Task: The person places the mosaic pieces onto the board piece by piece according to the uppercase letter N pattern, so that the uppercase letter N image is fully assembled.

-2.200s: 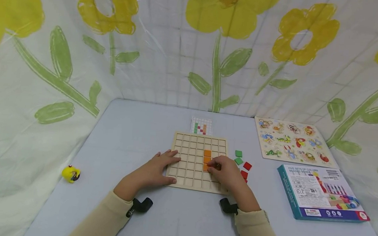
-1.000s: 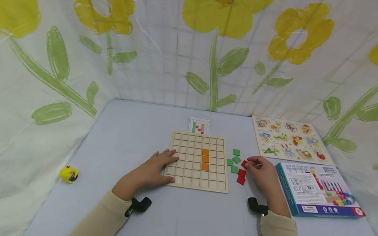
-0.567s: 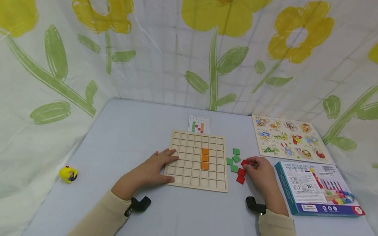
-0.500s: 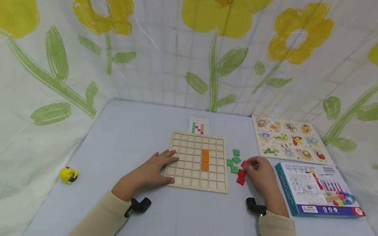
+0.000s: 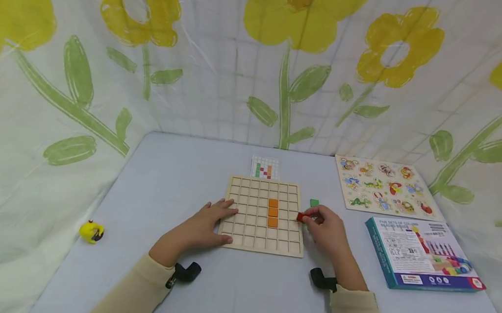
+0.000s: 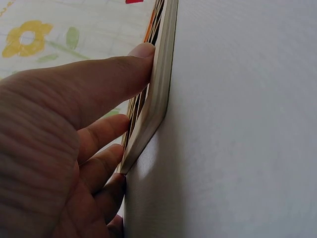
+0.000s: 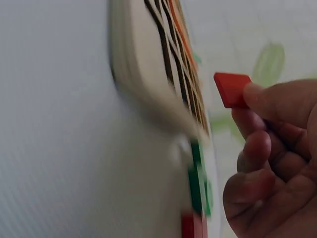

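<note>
A wooden grid board [image 5: 245, 234] lies on the table, with a column of orange square tiles [image 5: 272, 212] seated in its cells. My left hand [image 5: 199, 225] rests on the board's left edge, fingers and thumb spread. In the left wrist view the thumb [image 6: 99, 84] touches the rim. Between thumb and fingertips my right hand [image 5: 326, 231] pinches a red square tile [image 7: 232, 89], held just above the board's right edge. Green tiles [image 7: 198, 186] and a red tile [image 7: 193, 225] lie beside the board; in the head view the right hand hides most of them.
A pattern card [image 5: 265, 168] lies behind the board. At right are an insect puzzle board [image 5: 384, 206] and a boxed toy set [image 5: 422, 256]. A yellow toy [image 5: 91, 231] sits at far left. One green tile [image 5: 314, 202] shows past the right hand.
My right hand left the orange tiles, reached the loose tiles at right, pinched a red tile and carried it left to the board's edge. The left hand stayed in place.
</note>
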A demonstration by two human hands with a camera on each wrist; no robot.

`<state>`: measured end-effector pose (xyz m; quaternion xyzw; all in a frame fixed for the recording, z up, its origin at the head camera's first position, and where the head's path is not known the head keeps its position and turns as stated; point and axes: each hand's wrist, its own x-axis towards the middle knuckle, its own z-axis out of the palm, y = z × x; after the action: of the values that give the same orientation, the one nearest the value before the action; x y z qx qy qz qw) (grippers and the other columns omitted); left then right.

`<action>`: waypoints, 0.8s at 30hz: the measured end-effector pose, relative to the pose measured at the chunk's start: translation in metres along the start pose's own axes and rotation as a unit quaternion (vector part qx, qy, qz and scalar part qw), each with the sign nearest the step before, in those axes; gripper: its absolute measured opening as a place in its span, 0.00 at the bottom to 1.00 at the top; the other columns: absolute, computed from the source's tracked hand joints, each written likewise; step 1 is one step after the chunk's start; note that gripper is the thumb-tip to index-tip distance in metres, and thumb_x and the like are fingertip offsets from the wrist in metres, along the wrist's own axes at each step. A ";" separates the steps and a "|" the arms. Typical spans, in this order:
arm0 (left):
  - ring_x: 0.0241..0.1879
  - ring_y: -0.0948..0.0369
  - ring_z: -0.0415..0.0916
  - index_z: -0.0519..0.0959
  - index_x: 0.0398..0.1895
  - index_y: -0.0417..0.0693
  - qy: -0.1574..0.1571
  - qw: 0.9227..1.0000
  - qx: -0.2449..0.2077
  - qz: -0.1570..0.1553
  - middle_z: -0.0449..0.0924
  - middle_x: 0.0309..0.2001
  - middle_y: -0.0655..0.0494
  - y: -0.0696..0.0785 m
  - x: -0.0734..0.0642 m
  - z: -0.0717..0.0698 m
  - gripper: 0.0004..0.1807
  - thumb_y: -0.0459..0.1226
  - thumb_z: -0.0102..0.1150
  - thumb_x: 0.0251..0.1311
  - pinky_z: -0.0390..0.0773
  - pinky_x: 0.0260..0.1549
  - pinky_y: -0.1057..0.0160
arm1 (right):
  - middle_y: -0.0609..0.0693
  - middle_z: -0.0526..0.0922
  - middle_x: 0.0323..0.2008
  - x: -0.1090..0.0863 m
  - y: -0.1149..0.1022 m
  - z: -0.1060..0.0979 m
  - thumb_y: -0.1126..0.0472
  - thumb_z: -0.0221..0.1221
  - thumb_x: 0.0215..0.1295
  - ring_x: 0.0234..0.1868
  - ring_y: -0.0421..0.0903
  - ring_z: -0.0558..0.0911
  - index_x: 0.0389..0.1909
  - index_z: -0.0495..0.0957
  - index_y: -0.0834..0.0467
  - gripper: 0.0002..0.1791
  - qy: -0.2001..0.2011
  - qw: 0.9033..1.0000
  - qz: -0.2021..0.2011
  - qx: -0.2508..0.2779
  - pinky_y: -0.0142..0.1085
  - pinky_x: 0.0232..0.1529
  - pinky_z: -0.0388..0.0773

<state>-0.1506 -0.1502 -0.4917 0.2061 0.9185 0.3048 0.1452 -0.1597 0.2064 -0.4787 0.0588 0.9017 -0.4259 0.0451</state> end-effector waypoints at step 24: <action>0.89 0.49 0.46 0.71 0.82 0.52 -0.001 1.000 0.002 -0.007 0.54 0.89 0.54 0.002 0.001 0.000 0.43 0.47 0.77 0.66 0.43 0.89 0.41 | 0.43 0.86 0.40 -0.016 -0.019 0.050 0.63 0.73 0.71 0.39 0.45 0.80 0.43 0.88 0.48 0.07 -0.084 0.993 -0.084 -0.023 0.31 0.39 0.82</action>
<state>-0.1512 -0.1480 -0.4906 0.2003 0.9203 0.3016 0.1483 -0.1450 0.1549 -0.4938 -0.0542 0.9061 -0.4105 0.0866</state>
